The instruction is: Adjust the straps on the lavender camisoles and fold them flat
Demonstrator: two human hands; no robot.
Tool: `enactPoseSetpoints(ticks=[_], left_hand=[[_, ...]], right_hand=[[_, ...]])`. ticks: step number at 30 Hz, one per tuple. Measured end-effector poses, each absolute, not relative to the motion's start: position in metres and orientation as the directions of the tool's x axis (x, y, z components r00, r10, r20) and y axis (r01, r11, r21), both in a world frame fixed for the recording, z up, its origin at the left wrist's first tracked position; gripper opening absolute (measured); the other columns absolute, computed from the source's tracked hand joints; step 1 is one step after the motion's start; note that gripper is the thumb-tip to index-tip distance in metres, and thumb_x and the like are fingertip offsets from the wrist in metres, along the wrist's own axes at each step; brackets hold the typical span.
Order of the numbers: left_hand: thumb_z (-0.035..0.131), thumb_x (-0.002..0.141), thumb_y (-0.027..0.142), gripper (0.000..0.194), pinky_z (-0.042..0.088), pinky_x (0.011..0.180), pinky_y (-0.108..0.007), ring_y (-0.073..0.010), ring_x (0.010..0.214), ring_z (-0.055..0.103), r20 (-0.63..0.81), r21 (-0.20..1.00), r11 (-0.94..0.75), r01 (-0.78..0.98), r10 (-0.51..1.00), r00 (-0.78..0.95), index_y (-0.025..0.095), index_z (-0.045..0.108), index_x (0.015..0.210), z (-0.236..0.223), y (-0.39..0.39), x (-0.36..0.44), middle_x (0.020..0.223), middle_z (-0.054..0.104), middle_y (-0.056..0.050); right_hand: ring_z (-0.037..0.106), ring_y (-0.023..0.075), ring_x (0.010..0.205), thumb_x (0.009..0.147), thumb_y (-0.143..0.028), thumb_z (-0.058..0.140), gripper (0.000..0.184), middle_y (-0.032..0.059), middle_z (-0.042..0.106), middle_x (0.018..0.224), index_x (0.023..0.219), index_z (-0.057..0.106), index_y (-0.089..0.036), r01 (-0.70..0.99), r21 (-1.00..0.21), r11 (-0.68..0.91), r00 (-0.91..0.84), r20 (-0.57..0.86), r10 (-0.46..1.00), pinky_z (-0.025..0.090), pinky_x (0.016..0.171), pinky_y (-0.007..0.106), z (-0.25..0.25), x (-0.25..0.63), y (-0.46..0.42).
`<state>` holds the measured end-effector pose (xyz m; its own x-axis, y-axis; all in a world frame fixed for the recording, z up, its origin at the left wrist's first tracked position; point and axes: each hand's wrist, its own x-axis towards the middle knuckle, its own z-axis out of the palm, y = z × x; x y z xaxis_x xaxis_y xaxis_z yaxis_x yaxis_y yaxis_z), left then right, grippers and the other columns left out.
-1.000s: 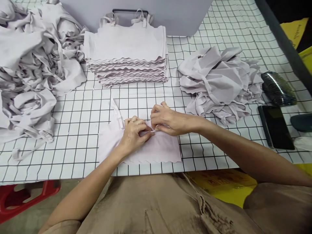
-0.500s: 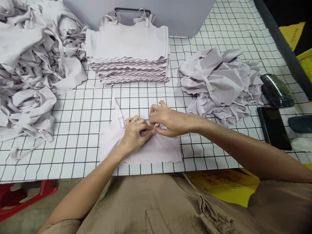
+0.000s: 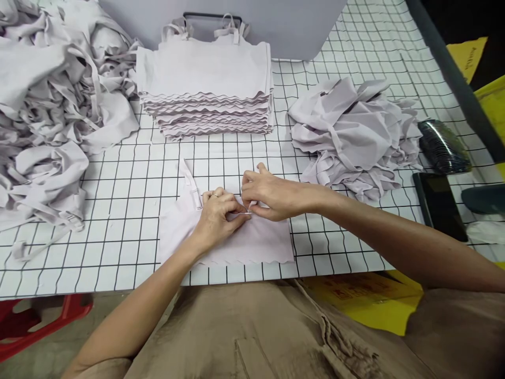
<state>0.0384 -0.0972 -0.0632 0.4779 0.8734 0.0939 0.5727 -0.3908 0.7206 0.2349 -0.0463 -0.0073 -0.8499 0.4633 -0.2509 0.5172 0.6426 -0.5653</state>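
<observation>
Your left hand [image 3: 219, 216] and right hand [image 3: 272, 196] pinch the pale, wavy-edged garment [image 3: 252, 242], covering its middle; a folded stack [image 3: 209, 73] lies beyond.

Head view, one: worn on the head, facing forward and steeply down. Range: near. Bottom edge: wearer's brown garment [image 3: 205, 331]. Centre: left hand [image 3: 220, 216] and right hand [image 3: 272, 197] above gridded tabletop [image 3: 118, 181]. Top edge: grey panel [image 3: 284, 26].
</observation>
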Motion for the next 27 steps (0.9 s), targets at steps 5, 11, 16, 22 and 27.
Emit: enactPoseSetpoints(ticks=[5, 11, 16, 22, 27], left_hand=[[0.078, 0.082, 0.026, 0.012, 0.032, 0.084, -0.04, -0.0199, 0.083, 0.054, 0.102, 0.73, -0.387, 0.563, 0.877, 0.469, 0.023, 0.069, 0.075, -0.0648, -0.0973, 0.0384, 0.076, 0.07, 0.002], [0.077, 0.083, 0.027, 0.012, 0.032, 0.082, -0.04, -0.0196, 0.081, 0.053, 0.135, 0.716, -0.417, 0.56, 0.87, 0.475, 0.023, 0.07, 0.074, -0.0666, -0.0976, 0.0388, 0.071, 0.067, 0.002], [0.077, 0.084, 0.026, 0.011, 0.031, 0.083, -0.04, -0.0197, 0.082, 0.053, 0.131, 0.718, -0.416, 0.558, 0.868, 0.478, 0.023, 0.07, 0.075, -0.066, -0.0978, 0.0387, 0.072, 0.067, 0.002], [0.078, 0.082, 0.022, 0.011, 0.031, 0.083, -0.041, -0.0195, 0.082, 0.054, 0.153, 0.731, -0.427, 0.532, 0.863, 0.482, 0.022, 0.069, 0.076, -0.0654, -0.0978, 0.0388, 0.073, 0.069, 0.003], [0.078, 0.081, 0.023, 0.016, 0.032, 0.082, -0.04, -0.0195, 0.081, 0.053, 0.123, 0.727, -0.4, 0.558, 0.875, 0.468, 0.022, 0.065, 0.071, -0.0649, -0.0973, 0.04, 0.072, 0.069, 0.003]], right_hand=[[0.046, 0.0247, 0.1, 0.087, -0.009, 0.052, 0.016, 0.0064, 0.062, 0.079, 0.079, 0.064, -0.015, 0.51, -0.603, 0.613, -0.847, -0.231, 0.478, 0.027, 0.102, 0.06, -0.0068, 0.2352, -0.047], [0.045, 0.0245, 0.098, 0.088, -0.011, 0.05, 0.018, 0.008, 0.062, 0.081, 0.076, 0.061, -0.015, 0.498, -0.587, 0.638, -0.858, -0.223, 0.463, 0.03, 0.097, 0.057, -0.0076, 0.2405, -0.0458], [0.046, 0.0244, 0.099, 0.088, -0.01, 0.05, 0.018, 0.0076, 0.062, 0.079, 0.077, 0.063, -0.015, 0.503, -0.573, 0.647, -0.86, -0.257, 0.441, 0.027, 0.101, 0.062, -0.0056, 0.2388, -0.0456], [0.045, 0.0242, 0.098, 0.088, -0.009, 0.051, 0.016, 0.0071, 0.062, 0.079, 0.08, 0.064, -0.015, 0.499, -0.568, 0.654, -0.862, -0.251, 0.44, 0.027, 0.101, 0.063, -0.0074, 0.2358, -0.0461], [0.046, 0.023, 0.098, 0.089, -0.012, 0.051, 0.016, 0.0061, 0.062, 0.08, 0.079, 0.063, -0.015, 0.456, -0.629, 0.63, -0.871, -0.168, 0.462, 0.031, 0.097, 0.053, -0.0102, 0.2356, -0.0454]])
